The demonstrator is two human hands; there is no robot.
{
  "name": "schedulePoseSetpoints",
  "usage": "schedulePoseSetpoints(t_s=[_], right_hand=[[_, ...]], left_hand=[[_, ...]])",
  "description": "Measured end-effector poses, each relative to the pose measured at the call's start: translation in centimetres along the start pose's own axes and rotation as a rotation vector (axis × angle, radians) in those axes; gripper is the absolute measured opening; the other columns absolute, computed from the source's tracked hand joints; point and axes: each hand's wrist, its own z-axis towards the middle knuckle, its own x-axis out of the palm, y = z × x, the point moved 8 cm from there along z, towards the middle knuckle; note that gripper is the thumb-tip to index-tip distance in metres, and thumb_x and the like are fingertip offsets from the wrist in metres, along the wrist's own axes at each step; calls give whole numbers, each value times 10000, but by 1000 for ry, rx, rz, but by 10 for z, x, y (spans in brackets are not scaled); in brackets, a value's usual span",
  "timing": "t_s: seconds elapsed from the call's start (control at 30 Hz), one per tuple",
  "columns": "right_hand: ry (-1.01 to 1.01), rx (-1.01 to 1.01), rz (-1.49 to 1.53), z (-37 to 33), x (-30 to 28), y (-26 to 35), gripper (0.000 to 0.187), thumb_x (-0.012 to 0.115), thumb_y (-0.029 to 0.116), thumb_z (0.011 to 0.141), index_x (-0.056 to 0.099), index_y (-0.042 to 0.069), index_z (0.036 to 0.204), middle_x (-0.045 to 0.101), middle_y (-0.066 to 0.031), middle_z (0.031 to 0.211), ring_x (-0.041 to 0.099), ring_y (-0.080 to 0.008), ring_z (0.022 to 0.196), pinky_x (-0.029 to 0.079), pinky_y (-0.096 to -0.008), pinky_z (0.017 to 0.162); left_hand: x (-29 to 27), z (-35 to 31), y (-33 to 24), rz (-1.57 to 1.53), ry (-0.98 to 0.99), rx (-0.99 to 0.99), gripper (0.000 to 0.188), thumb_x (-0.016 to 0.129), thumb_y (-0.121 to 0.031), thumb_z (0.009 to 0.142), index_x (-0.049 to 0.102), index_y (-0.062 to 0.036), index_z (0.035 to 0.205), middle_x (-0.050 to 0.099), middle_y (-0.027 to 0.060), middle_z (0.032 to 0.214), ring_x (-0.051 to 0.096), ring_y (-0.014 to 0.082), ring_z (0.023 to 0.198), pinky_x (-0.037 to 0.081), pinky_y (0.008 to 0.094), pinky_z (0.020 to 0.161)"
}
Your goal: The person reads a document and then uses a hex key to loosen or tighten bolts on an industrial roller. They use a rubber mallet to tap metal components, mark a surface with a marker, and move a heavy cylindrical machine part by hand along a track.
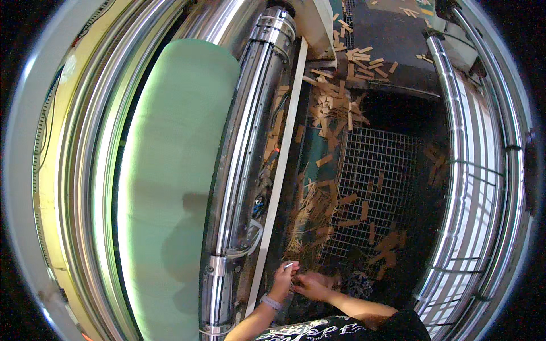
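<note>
My left hand [281, 281] is closed on a small white stick-like piece [289, 265], whose exact kind is too small to make out. My right hand [313, 286] meets it from the right. Its fingers are curled together close to the left fingers, and whatever they may pinch is hidden. Both hands are low in the view, to the right of a long pale rail [282, 176]. Around my left wrist is a light band [271, 302].
A large green-covered roller [176, 142] fills the left, beside a shiny metal shaft [239, 153]. Brown cardboard scraps [327, 108] litter the floor and a metal grating [375, 170]. Polished rollers [458, 136] run along the right side.
</note>
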Motion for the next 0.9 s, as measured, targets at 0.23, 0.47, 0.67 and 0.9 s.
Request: schedulePoseSetpoints(t_s=[0.23,0.47,0.67,0.9], right_hand=[[-99,65,-63,99,-143,17,289,555,127,841,480,15,1097,588,-188,960,568,-344,902,446,-374,768],[-382,308,-256,182,-402,5,239,546,73,816,561,46,1053,629,-144,901,613,-307,813,486,-377,684],[-633,143,-231,284,-603,45,141,542,70,830,558,36,966,627,-167,855,601,-353,771,480,-371,670],[-420,138,-138,410,-693,11,106,552,125,851,552,27,892,595,-188,798,600,-350,745,466,-361,655]], left_hand=[[69,118,-107,-112,218,-60,318,508,-263,897,546,0,1071,594,90,1047,559,171,967,415,280,842],[163,276,-280,192,391,250,420,643,-277,812,493,-15,1103,491,93,1067,481,202,1002,392,335,861],[135,388,-487,868,-221,919,410,649,-198,770,494,10,1087,464,159,1108,459,333,1026,378,411,870],[132,474,-543,1205,-654,661,504,616,-193,785,432,-6,1215,357,168,1263,340,363,1157,242,491,960]])
